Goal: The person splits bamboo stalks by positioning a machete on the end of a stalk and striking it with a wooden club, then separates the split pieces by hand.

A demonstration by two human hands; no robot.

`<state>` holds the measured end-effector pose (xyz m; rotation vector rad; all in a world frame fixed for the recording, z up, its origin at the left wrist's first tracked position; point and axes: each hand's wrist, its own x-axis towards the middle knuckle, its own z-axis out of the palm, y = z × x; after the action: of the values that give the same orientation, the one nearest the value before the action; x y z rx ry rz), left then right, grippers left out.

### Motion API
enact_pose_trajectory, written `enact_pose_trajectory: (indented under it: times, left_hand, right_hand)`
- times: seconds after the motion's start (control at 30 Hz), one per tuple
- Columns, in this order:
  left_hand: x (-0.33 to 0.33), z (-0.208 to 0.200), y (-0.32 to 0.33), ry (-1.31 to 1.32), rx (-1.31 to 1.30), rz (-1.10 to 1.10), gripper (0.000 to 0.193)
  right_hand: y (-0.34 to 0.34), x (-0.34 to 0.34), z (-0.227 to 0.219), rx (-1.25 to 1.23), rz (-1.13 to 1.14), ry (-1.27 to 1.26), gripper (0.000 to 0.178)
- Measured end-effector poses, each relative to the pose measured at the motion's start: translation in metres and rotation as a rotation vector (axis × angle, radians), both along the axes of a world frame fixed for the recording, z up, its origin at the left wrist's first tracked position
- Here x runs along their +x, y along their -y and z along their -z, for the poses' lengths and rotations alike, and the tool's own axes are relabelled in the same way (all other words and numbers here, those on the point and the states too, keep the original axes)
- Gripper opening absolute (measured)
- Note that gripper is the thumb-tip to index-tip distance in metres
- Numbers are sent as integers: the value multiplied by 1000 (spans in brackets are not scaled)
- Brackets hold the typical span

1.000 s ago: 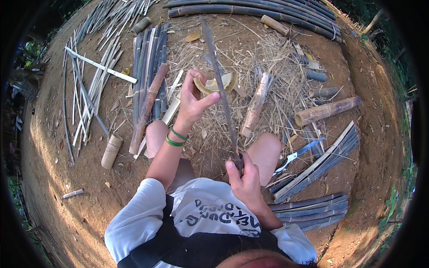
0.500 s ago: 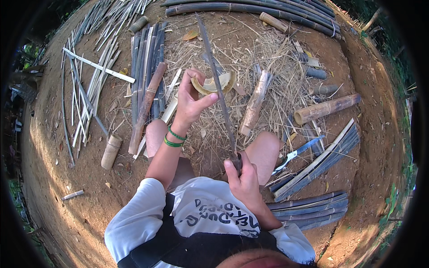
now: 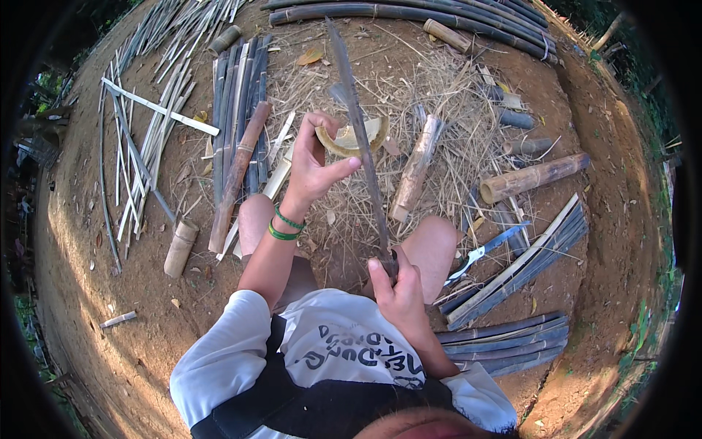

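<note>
My left hand (image 3: 316, 162) is closed on a split half-round piece of bamboo (image 3: 374, 133), its curved, pale cut end facing up. The fingers sit behind its left side, and the thumb reaches along the near side toward the blade. My right hand (image 3: 401, 296) grips the dark handle of a machete low in front of my shirt. The long dark machete blade (image 3: 363, 139) points away from me and crosses the bamboo's end, covering part of it. Whether the edge has sunk into the bamboo cannot be made out.
Past my knees lie fibrous shavings (image 3: 453, 132) and an upright-pointing bamboo chunk (image 3: 418, 168). Dark split strips (image 3: 241, 95) and a brown bamboo length (image 3: 241, 175) lie left. Right are a bamboo tube (image 3: 537, 178), a blue-and-white pruning saw (image 3: 479, 252) and strip bundles (image 3: 519, 271).
The bamboo piece and the machete's far end have shifted slightly to the right. Both hands keep their grips, and my left thumb has moved a little rightward.
</note>
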<state>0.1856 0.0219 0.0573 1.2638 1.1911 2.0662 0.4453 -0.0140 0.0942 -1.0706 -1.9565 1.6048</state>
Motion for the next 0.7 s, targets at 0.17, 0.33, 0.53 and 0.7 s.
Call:
enact_pose_trajectory:
  times: [0.17, 0.33, 0.53, 0.7]
  left_hand:
    - [1, -3, 3, 43, -11, 34, 59]
    - [2, -3, 2, 35, -32, 41, 58]
    - [1, -1, 1, 23, -24, 47, 59]
    - [2, -3, 0, 44, -18, 44, 60]
  right_hand:
    - [2, 7, 2, -123, -8, -39, 30]
    - [3, 10, -8, -129, -16, 6, 31]
    - [5, 6, -21, -54, -13, 71, 34]
    - [9, 0, 8, 136, 15, 46, 33]
